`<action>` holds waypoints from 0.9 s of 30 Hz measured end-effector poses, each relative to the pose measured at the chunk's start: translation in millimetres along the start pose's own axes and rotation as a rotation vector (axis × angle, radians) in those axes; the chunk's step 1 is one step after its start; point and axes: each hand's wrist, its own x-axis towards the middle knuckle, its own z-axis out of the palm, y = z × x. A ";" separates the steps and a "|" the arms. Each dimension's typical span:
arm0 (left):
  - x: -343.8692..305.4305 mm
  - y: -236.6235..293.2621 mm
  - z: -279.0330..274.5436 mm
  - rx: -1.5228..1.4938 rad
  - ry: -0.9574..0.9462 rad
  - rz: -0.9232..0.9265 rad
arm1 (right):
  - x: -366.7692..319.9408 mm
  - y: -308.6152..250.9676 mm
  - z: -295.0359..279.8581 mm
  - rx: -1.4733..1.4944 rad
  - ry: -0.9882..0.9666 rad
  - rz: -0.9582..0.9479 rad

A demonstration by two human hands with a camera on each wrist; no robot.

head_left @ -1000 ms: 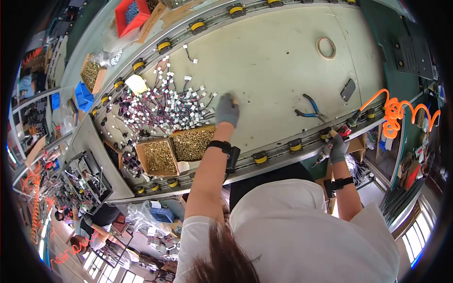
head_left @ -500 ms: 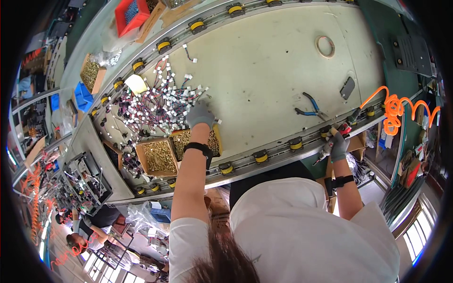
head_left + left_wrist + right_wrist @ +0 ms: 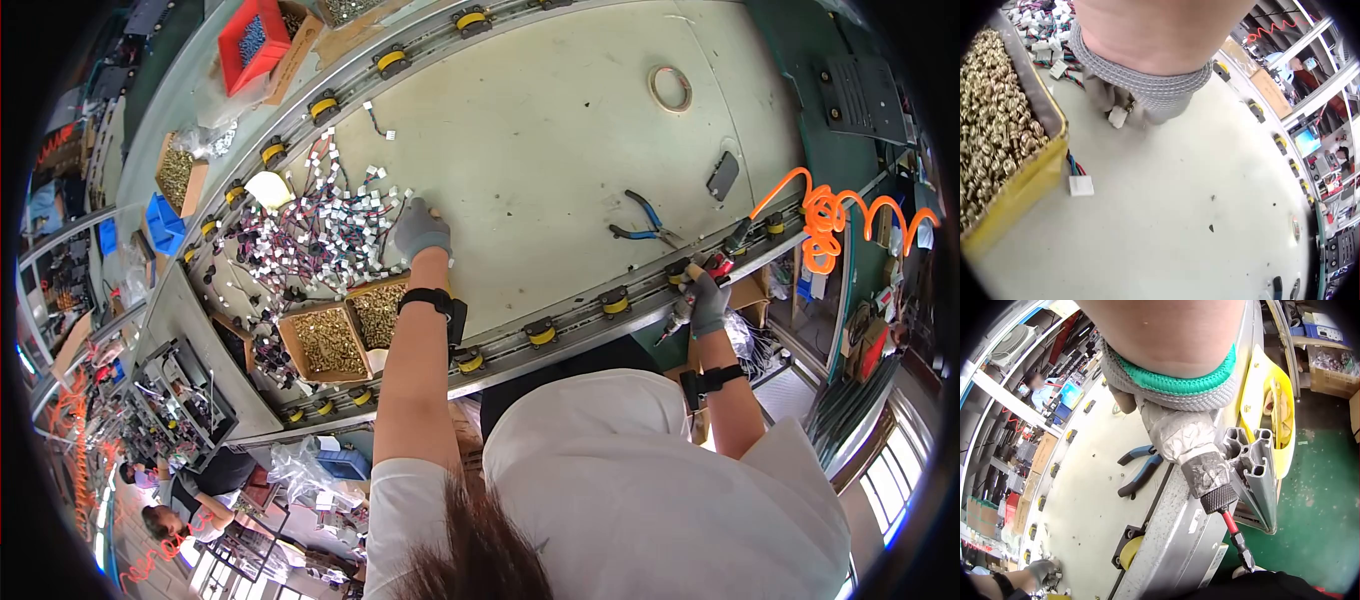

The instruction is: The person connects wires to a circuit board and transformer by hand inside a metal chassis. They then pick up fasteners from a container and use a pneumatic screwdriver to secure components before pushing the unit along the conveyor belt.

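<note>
My gloved left hand (image 3: pixel 422 232) is low over the table at the right edge of a pile of wire leads with white connectors (image 3: pixel 345 215). In the left wrist view, its curled fingers are around a white connector (image 3: pixel 1117 117), with a brass-coloured bit beside it. Another white connector (image 3: pixel 1081 185) lies on the table near the hand. At the near rail, my gloved right hand (image 3: pixel 708 300) grips a power screwdriver (image 3: pixel 1207 475), its red-banded bit (image 3: pixel 1238 540) pointing down past the table's edge. The glove hides the screwdriver's upper part.
Boxes of brass screws (image 3: pixel 325 343) stand left of my left forearm. Blue-handled pliers (image 3: pixel 645 218), a tape roll (image 3: pixel 670 88) and a dark flat part (image 3: pixel 722 176) lie on the table. Roller rails (image 3: pixel 540 331) line its edges. An orange coiled hose (image 3: pixel 825 215) hangs at right.
My left hand has moved left from the open table to the connector pile, then slightly back to its right edge. The right hand still holds the screwdriver; the head view has shifted a little.
</note>
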 end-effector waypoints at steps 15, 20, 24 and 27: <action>-129.9 115.5 46.1 0.103 -0.674 0.811 | 7.5 6.8 -6.6 -0.050 -0.062 -0.032; -175.2 69.0 15.9 -0.233 -0.312 0.744 | 22.7 18.7 -16.7 -0.104 -0.128 0.004; -176.5 -12.3 -23.0 -0.330 -0.153 0.368 | 39.3 26.1 -14.7 -0.270 -0.145 0.039; -203.1 -90.1 -44.3 -0.430 -0.048 0.118 | 38.4 26.1 -5.4 -0.369 -0.178 0.014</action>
